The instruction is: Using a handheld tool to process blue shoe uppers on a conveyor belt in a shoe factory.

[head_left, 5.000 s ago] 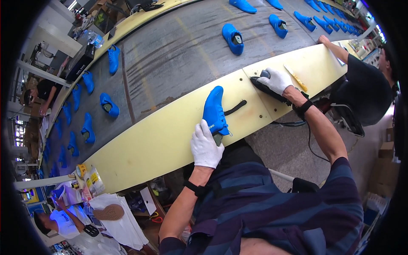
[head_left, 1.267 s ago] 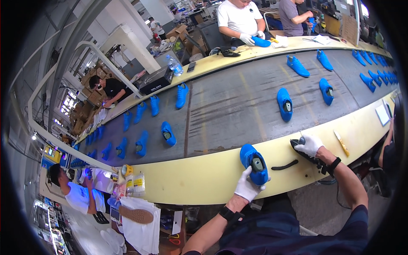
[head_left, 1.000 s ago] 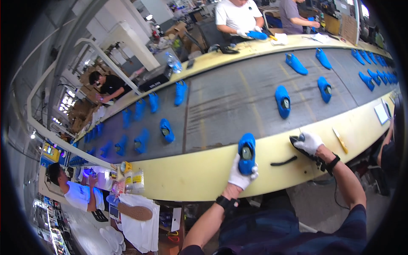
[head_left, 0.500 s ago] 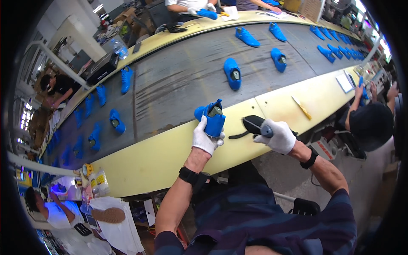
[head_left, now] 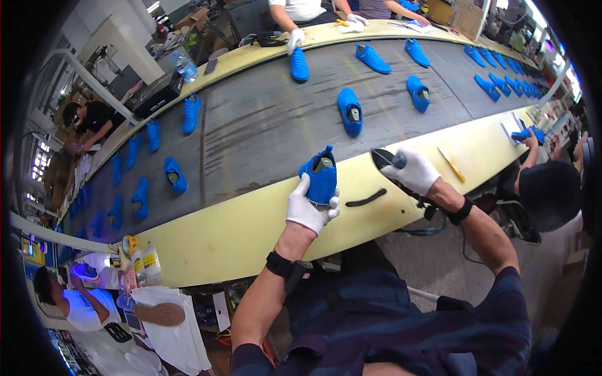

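Note:
My left hand, in a white knit glove, is closed around the heel end of a blue shoe upper. A greenish-grey form shows in its opening, and a pull loop sticks up at the top. My gloved right hand is closed on a dark tool with a rounded grey end and a flat black pointed part; its exact kind is unclear. It stays apart from the shoe, over the pale yellow ledge. Between my hands a short black strip lies on that ledge.
A yellow-handled knife lies right of my right hand. Beyond the ledge runs a grey conveyor carrying several blue shoes. Across it, a co-worker's gloved hand touches a shoe. Another person works at right.
My right hand has moved the tool rightward, away from the shoe, uncovering more of the black strip. Across the conveyor, the co-worker has set a blue shoe down on it.

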Demonstrator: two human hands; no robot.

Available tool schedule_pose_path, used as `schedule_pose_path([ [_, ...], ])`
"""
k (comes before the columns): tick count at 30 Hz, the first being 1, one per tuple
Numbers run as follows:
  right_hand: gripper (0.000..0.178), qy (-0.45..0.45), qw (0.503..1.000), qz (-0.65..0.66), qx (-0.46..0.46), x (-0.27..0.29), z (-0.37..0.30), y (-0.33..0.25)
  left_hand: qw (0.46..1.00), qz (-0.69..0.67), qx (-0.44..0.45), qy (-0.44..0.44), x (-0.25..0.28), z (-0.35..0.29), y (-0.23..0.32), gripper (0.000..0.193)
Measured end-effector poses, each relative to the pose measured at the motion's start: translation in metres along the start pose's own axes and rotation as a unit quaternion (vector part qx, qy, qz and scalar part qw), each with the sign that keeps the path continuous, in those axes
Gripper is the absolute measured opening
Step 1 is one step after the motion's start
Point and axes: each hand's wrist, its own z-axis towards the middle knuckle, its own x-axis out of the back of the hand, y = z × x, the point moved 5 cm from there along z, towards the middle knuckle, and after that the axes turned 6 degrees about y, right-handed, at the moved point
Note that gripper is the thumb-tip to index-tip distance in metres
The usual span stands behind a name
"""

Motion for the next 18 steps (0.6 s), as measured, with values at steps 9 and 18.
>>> schedule_pose_path([
  [9,0.046,0.021,0.989,-0.145,-0.030,-0.022,-0.001,0.102,0.979,-0.114,-0.169,-0.009,0.144,0.089,0.166,0.069],
  [18,0.036,0.061,0.987,-0.146,0.025,-0.008,0.015,0.110,0.965,0.079,-0.159,0.191,0.196,0.096,0.199,0.054],
])
